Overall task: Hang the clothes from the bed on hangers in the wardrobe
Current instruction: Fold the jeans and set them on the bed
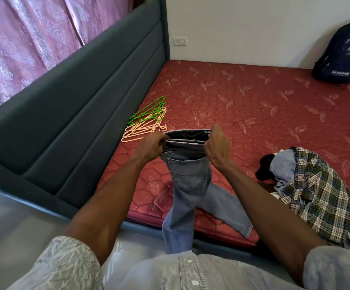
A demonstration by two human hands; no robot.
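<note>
1. Head view, looking down: both arms reach out over the bed [253, 105], its red quilted mattress printed with pale feather shapes.
2. The left hand [152, 146] grips the left end of the waistband of a pair of grey jeans [187, 172], fingers curled round the denim.
3. The right hand [217, 146] takes the opposite end of the waistband, thumb up and fingers clenched on the fabric, so the band is stretched flat between the two hands.
4. The jeans hang from that grip with the back pocket facing the camera. One leg drops past the mattress edge toward the floor; the other trails out to the right and lies on the mattress.
5. Just beyond the left hand, a stack of hangers [146, 120] rests on the mattress beside the headboard [75, 114]: green ones on top, peach ones underneath, hooks pointing right.
6. Off to the right of the right forearm sits a heap of clothes on the mattress: a green and white plaid shirt [314, 191] over a pale blue garment [282, 166], with something black [264, 170] poking out at the left side.
7. Far corner of the bed, a dark blue backpack [343, 53] leans against the white wall.
8. A white wall socket [180, 41] shows just past the end of the dark grey padded headboard, and pink patterned curtains [34, 38] hang behind it.
9. At the bottom edge, the person's light denim shirt [169, 273] with rolled sleeves fills the frame.
</note>
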